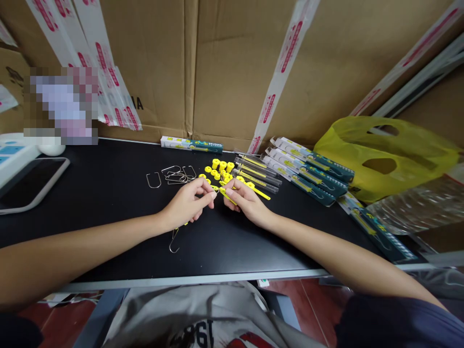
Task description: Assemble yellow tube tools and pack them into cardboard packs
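Observation:
My left hand (194,199) is closed in a pinch, its fingertips meeting those of my right hand above the black tabletop. What it pinches is too small to make out. My right hand (248,200) grips a yellow plastic strip (228,196) that slants down between thumb and fingers. Just beyond the fingertips lie several yellow plastic knobs (223,166), some standing and some flat. A wire hook (174,244) with a yellow part pokes out below my left hand. Bent metal wire hooks (178,175) lie heaped beyond my left wrist.
Clear tubes (259,176) with yellow sticks lie right of the knobs. Printed boxes (308,166) are piled farther right, beside a yellow plastic bag (384,154). One box (192,145) rests along the cardboard backing (224,72). A phone (32,183) lies at left.

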### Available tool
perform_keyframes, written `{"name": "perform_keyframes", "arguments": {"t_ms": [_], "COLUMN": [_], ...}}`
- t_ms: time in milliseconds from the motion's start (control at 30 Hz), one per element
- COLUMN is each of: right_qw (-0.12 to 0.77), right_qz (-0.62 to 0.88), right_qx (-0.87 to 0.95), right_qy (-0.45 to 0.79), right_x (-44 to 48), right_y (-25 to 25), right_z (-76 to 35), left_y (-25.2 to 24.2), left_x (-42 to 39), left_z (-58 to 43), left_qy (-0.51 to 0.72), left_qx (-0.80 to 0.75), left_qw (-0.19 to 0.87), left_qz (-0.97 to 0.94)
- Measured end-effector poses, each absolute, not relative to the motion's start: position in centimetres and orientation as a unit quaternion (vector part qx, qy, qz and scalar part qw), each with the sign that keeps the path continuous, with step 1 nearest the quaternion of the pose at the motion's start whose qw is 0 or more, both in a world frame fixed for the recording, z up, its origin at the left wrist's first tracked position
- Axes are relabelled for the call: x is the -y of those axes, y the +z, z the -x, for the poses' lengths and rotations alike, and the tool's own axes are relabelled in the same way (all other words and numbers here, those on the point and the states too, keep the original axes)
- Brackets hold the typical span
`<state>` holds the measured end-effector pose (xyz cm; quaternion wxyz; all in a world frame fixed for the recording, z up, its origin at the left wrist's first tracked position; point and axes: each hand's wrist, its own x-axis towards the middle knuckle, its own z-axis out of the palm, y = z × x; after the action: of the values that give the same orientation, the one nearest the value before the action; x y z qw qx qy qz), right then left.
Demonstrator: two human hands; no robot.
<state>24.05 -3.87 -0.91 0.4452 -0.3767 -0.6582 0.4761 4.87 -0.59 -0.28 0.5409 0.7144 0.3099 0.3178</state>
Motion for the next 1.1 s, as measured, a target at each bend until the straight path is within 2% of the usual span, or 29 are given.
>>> {"name": "perform_keyframes", "arguments": {"t_ms": [767, 1100], "right_qw": [0.437, 0.401], "right_qz": [0.359, 0.353], "right_qx": [0.668, 0.669], "right_qy": [0.484, 0.517], "right_x": [4.23, 4.02], "right_y": [-0.58, -0.34], "right_z": [-23.89, -24.48], "left_y": [-0.26, -0.19], "left_x": [0.68, 0.55], "left_z": [-4.78, -4.87], "left_qy": [0.325, 0.316], "left_qx": [-0.315, -0.298], "left_qw": [0.516, 0.534], "left_qz": [-0.727, -0.725]}}
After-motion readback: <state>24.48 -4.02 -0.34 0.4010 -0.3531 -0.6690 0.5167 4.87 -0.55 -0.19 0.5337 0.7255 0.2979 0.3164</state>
